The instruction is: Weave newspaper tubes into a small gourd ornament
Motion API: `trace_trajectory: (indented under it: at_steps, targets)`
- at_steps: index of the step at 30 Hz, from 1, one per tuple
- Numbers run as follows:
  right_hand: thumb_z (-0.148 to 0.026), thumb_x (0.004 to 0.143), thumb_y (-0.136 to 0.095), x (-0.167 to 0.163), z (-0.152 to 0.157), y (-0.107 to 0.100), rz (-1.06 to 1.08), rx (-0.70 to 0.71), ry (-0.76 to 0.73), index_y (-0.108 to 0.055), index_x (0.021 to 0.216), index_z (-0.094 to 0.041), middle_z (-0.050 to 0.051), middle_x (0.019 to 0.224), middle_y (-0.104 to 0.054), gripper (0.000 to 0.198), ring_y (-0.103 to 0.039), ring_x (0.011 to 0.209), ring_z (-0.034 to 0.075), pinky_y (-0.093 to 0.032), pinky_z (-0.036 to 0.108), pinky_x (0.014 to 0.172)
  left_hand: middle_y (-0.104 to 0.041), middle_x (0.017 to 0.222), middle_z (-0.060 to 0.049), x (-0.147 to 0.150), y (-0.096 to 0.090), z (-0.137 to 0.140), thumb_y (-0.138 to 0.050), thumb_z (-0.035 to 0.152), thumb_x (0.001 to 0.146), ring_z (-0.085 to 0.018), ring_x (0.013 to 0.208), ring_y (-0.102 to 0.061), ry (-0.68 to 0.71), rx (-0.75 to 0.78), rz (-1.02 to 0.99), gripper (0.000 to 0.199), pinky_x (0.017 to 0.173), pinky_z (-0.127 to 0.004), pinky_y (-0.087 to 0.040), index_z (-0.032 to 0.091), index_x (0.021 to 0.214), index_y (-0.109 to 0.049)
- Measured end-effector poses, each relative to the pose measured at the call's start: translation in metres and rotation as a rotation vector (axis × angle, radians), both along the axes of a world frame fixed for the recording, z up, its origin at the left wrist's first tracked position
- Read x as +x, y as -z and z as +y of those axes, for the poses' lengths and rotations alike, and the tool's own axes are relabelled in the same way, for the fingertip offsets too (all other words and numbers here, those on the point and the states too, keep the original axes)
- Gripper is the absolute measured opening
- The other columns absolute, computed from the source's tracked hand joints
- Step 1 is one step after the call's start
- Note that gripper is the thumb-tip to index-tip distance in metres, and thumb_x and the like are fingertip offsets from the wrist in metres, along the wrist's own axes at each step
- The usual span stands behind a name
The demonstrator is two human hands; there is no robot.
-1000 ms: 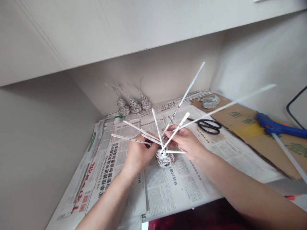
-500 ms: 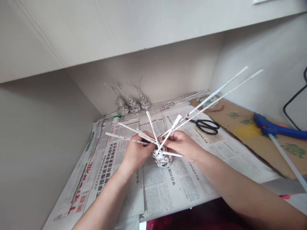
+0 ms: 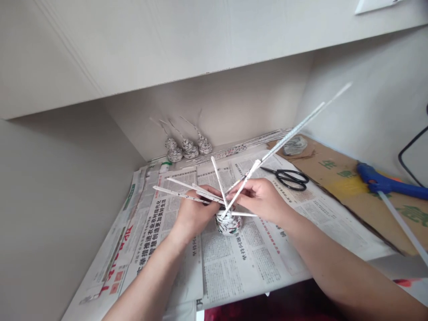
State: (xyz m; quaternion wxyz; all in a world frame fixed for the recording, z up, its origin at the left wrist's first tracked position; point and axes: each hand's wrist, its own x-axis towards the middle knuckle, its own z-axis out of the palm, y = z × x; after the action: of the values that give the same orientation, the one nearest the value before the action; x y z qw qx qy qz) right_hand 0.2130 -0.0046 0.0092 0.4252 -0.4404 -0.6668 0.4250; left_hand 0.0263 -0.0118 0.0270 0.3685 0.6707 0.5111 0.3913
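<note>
A small round woven paper piece (image 3: 229, 226) sits on newspaper in front of me, with white rolled-paper strips fanning out from its top. My left hand (image 3: 195, 211) is closed about its upper left side, some strips passing over the fingers. On the other side my right hand (image 3: 264, 198) pinches a long paper strip (image 3: 294, 128) close to the weave. That strip rises to the far right, nearly lined up with a second long one. Fingertips of both hands are partly hidden behind the strips.
Several finished woven gourd shapes (image 3: 190, 149) stand at the back wall beside a bundle of paper strips (image 3: 244, 145). Black-handled scissors (image 3: 290, 179) lie right of my hands. A blue glue gun (image 3: 384, 180) rests on cardboard (image 3: 337, 178). An overhanging panel (image 3: 200, 40) is above.
The two long strips have swung closer together and now almost overlap. My right hand has shifted slightly with them. The whole view has moved a little.
</note>
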Motion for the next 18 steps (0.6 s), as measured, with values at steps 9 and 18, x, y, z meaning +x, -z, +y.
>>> trace_trajectory:
  at_steps: [9,18]
  targets:
    - [-0.021,0.076,-0.063,-0.001,-0.003,-0.009,-0.190,0.033,-0.078,-0.070,0.081,-0.023,0.000,0.073,-0.069,0.009,-0.062,0.062,0.014,-0.047,0.025,0.057,-0.074,0.078,-0.004,0.000,0.004,-0.001,-0.065,0.010,0.066,-0.017,0.066,-0.067,0.028,-0.006,-0.038,0.026,0.061,-0.025,-0.053,0.016,0.091,-0.071]
    - [-0.024,0.080,-0.059,-0.009,-0.006,0.000,-0.003,-0.010,-0.011,-0.057,0.074,-0.021,-0.001,0.065,-0.061,0.007,-0.056,0.054,0.011,-0.042,0.022,0.047,-0.073,0.082,-0.005,0.002,0.004,-0.001,-0.056,0.009,0.073,-0.017,0.069,-0.066,0.030,-0.026,0.005,0.025,0.055,-0.023,-0.050,0.015,0.092,-0.072]
